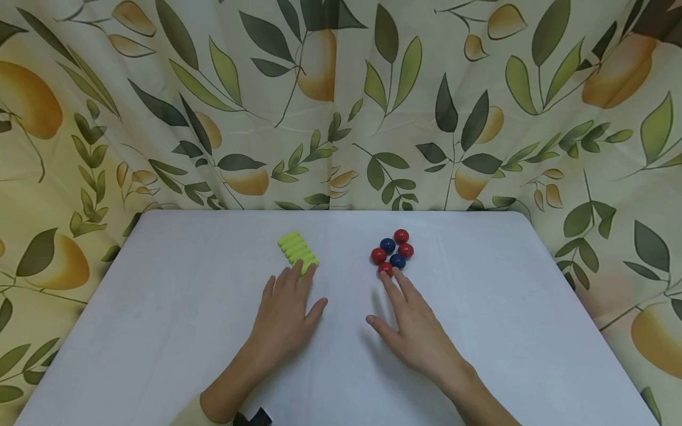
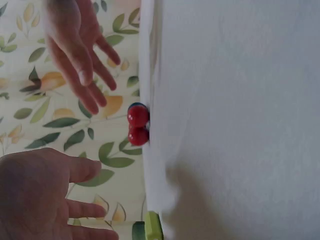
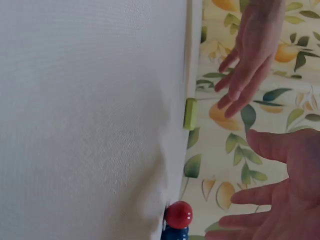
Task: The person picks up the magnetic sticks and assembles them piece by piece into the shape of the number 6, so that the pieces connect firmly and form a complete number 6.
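Observation:
Lime-green sticks (image 1: 296, 245) lie side by side in a slanted row on the table, left of centre. My left hand (image 1: 285, 313) is stretched toward them, palm down, its fingertips overlapping the row's near end in the head view. To the right, several red balls (image 1: 401, 236) and two blue balls (image 1: 388, 245) sit in a loose cluster. My right hand (image 1: 418, 334) reaches up to the nearest red ball (image 1: 385, 269) with its fingers spread and thumb out to the left. Both wrist views show the hands with extended fingers, holding nothing.
A white cloth covers the table (image 1: 170, 307), whose far edge runs just behind the sticks and balls. Behind it hangs a curtain (image 1: 351, 106) printed with leaves and fruit. A dark object (image 1: 254, 418) shows at my left wrist.

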